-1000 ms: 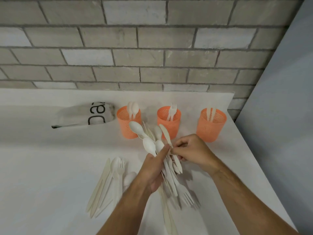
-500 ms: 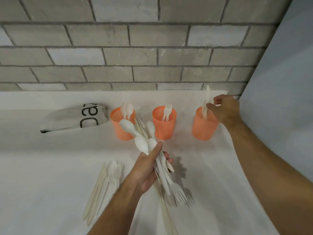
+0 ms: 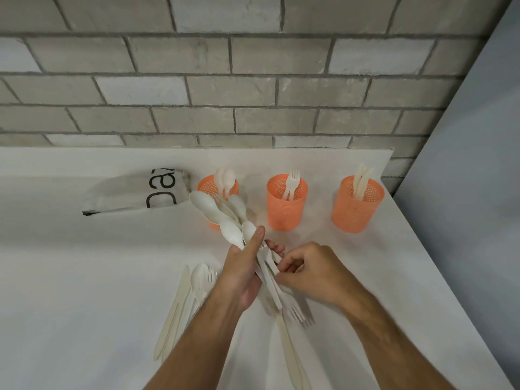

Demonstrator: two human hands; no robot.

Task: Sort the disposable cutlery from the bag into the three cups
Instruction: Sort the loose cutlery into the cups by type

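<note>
Cutlery bundle (image 3: 239,235) clamped in left hand (image 3: 242,273) above surface (image 3: 84,277), long axis diagonal, spoon bowls up-left toward spoon cup (image 3: 209,190), fork tines down-right. Right hand (image 3: 309,270) just right of bundle, fingertips pinching one handle mid-length. Fork cup (image 3: 285,204) and knife cup (image 3: 356,205) farther back, nearer right hand. Loose pile (image 3: 185,299) left; bag (image 3: 135,194) beyond.

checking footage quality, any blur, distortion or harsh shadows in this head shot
Head view: wide-angle bending curves the brick wall courses and table edge; lighting is soft and even, with faint shadows beside the cups; no glare; the fork tines below the right hand look slightly smeared, while the bundle in the left hand stays fairly sharp.
</note>
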